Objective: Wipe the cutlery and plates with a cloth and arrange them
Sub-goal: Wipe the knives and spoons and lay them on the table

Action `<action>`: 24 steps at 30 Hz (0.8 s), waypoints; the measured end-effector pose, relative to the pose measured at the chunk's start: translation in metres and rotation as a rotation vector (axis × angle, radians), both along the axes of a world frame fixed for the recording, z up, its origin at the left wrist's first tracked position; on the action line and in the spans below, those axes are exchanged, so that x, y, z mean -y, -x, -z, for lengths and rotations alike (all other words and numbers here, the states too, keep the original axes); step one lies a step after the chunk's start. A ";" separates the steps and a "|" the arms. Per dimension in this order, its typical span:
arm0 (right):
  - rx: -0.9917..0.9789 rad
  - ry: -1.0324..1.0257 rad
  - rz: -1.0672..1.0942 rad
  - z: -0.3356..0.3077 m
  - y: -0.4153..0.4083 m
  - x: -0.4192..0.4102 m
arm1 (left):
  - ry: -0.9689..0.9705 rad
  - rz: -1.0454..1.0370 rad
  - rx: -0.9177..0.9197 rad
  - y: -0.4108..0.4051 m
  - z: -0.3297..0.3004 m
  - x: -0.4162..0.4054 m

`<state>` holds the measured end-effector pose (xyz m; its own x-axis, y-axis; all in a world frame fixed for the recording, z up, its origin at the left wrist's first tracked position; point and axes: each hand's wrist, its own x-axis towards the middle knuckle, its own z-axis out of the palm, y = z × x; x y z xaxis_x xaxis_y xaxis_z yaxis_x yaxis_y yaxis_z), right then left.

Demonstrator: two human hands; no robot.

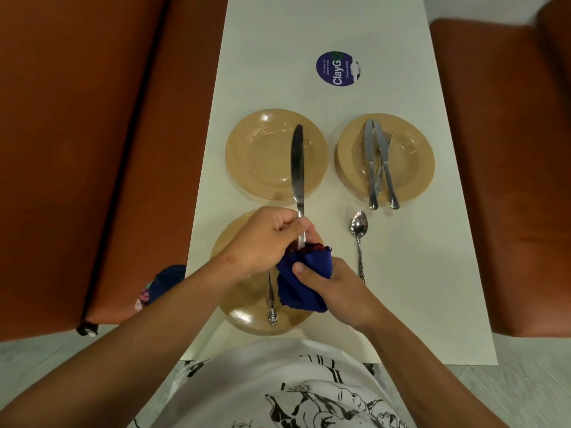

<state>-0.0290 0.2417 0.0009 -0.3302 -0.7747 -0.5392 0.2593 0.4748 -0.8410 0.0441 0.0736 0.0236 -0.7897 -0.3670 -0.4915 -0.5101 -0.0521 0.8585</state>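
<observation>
My left hand grips a table knife by its neck, blade pointing away over the far left tan plate. My right hand grips a blue cloth wrapped round the knife's handle end. Under my hands lies a near tan plate with a piece of ornate-handled cutlery on it, its head hidden. The far right plate stack carries two knives and a fork. A spoon lies on the table right of my hands.
The white table is narrow, with brown padded benches on both sides. A round purple sticker sits at the table's far middle. A dark blue cloth bundle rests on the left bench near the table edge.
</observation>
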 end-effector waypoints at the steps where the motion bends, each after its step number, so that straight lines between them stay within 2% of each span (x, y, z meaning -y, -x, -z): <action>1: 0.010 -0.017 -0.033 0.001 0.002 -0.004 | -0.044 -0.027 -0.009 0.000 -0.001 0.004; 4: 0.032 -0.071 0.064 -0.008 0.016 -0.011 | -0.080 -0.050 -0.021 -0.003 -0.004 0.012; 7: 0.038 -0.069 0.380 -0.013 0.036 -0.010 | -0.055 -0.002 0.002 -0.007 -0.006 0.011; 10: 0.210 0.147 0.694 -0.023 0.055 0.003 | -0.070 0.043 0.009 -0.009 -0.007 0.002; 12: 0.322 0.310 0.757 -0.029 0.060 0.016 | -0.065 0.077 0.009 -0.007 -0.009 -0.006; 14: 0.380 0.380 0.693 -0.031 0.056 0.029 | -0.074 0.097 0.001 -0.005 -0.010 -0.013; 16: 0.344 0.355 0.554 -0.029 0.048 0.037 | -0.075 0.117 -0.002 -0.003 -0.010 -0.019; 19: 0.145 0.281 0.353 -0.023 0.045 0.039 | -0.057 0.163 -0.015 -0.003 -0.008 -0.022; 24: -0.186 0.141 0.178 -0.025 0.060 0.038 | -0.107 0.141 -0.005 -0.007 -0.002 -0.026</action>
